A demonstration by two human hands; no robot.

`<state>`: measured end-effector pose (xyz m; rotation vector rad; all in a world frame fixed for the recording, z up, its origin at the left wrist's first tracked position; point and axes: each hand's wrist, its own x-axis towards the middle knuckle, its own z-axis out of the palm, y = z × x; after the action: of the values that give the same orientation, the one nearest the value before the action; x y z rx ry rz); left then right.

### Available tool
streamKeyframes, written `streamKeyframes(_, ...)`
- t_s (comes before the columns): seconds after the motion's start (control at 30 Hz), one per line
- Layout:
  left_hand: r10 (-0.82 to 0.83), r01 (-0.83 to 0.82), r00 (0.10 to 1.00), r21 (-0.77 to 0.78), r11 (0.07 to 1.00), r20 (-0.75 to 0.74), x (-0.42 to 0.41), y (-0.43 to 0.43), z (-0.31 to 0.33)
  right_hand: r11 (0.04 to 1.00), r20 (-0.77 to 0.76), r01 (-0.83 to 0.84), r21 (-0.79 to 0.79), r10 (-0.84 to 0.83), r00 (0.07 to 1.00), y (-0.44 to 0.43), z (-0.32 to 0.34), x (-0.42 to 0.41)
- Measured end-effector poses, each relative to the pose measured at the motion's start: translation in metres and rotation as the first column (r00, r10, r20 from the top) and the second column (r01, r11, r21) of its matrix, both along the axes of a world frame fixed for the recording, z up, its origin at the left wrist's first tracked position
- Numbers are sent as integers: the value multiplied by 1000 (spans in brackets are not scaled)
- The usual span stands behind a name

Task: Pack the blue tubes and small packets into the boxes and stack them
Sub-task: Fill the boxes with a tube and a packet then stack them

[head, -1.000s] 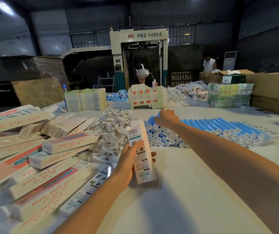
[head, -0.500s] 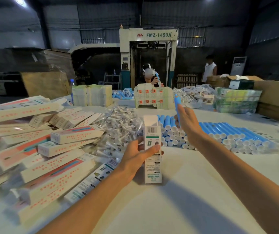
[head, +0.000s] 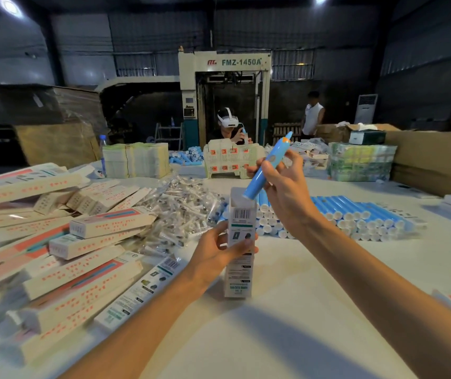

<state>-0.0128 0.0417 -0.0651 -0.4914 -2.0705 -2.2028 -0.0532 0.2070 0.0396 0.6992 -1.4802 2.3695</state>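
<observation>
My left hand [head: 213, 254] grips the box [head: 240, 220] around its middle, thumb on the near face and fingers curled round the far side. The box stands upright on the table [head: 273, 337], long axis vertical, top flap open. My right hand [head: 287, 195] pinches one tube [head: 276, 154] along its shaft with curled fingers. The tube is tilted, its long axis running from lower left to upper right: the flat end sits at the box's open mouth, the pointed orange tip aims up and away from me. Behind the box lie the other tubes [head: 355, 212], stacked with their white ends facing me. The packets [head: 183, 209] are heaped just left of them, and closed boxes [head: 96, 225] are piled further left.
</observation>
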Motion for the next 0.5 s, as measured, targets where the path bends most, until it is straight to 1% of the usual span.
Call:
streamKeyframes(0.07,-3,3,1000,-13,1000,-11,0,1,0,997,-38,22,74,-20,999,-5,-5,-2)
streamKeyframes(0.17,16,-17,999,-25,1000,-31,0,0,-1,961,-144,100,257,-64,987,-5,-9,-6)
streamKeyframes(0.23,34,-34,999,-18,999,-30,-1,0,-1,907,-212,156,391,-77,974,-1,-5,-10)
streamKeyframes(0.33,44,-45,999,-29,999,-32,-1,1,-2,814,-283,222,536,-74,956,2,2,-13)
streamKeyframes(0.43,56,-57,998,-22,998,-36,-2,4,-4,737,-311,258,624,-69,948,1,-3,-12)
streamKeyframes(0.5,63,-64,997,-29,998,-52,-3,4,-6,671,-342,322,668,-109,934,-1,-15,-12)
